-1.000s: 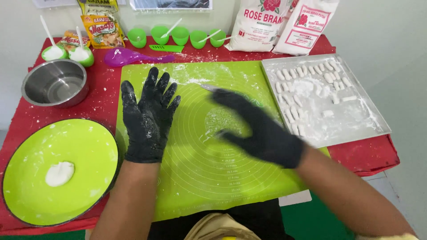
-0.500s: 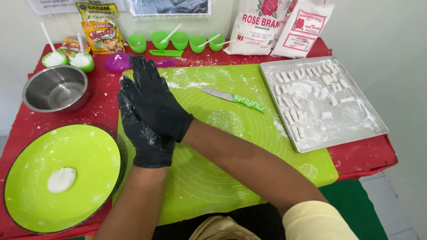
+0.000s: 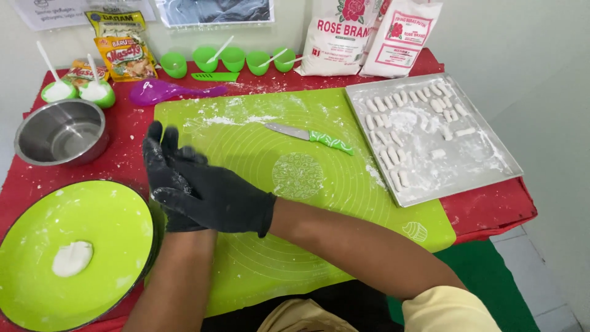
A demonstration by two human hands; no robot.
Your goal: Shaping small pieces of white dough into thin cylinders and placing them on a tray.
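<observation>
**Gloved hands pressed together at the mat's left edge**

Both hands are wearing black gloves and lying one over the other above the left edge of the green mat [image 3: 319,184]. The right hand [image 3: 218,197] is crossing over the left hand [image 3: 169,178], palm against palm; whether anything is caught in either grip I cannot tell.

Taking the mat as the landmark: a knife [image 3: 310,136] with a green handle is lying on its upper middle, well apart from the hands, with flour dusted beyond it. Just left of the mat a round green tray [image 3: 92,246] is carrying a small white lump of dough [image 3: 72,258]. Up and left of the mat a steel bowl [image 3: 61,132] is standing on the red worktop [image 3: 491,209]. Just beyond the mat's far edge a purple spoon [image 3: 166,92] is lying, and behind it 4 small green cups [image 3: 233,58] are lining up. Right of the mat a metal baking tray [image 3: 467,160] is holding rows of small white dough pieces [image 3: 393,123].

The mat's centre and near right part are lying bare, giving open room there.
</observation>
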